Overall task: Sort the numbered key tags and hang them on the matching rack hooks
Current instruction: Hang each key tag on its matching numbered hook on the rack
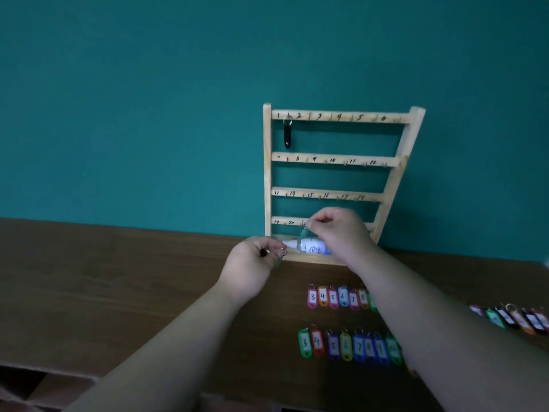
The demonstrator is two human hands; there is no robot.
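The brown table [118, 278] spreads under everything, and the wooden key rack [335, 160] leans back on the teal wall at my one o'clock so its numbered hooks face me; the unsorted key tags [346, 346] lie in number order in rows at five o'clock, easy to read. My right hand [341, 233] pinches a pale green tag [304, 234] by its ring at the bottom rail just past 20, held tight, I judge, to steer it onto the hook; my left hand [249, 266], at eight o'clock from it, pinches a second ring [283, 251], ready as the next; one black tag [287, 136] hangs at the rack's eleven o'clock corner.
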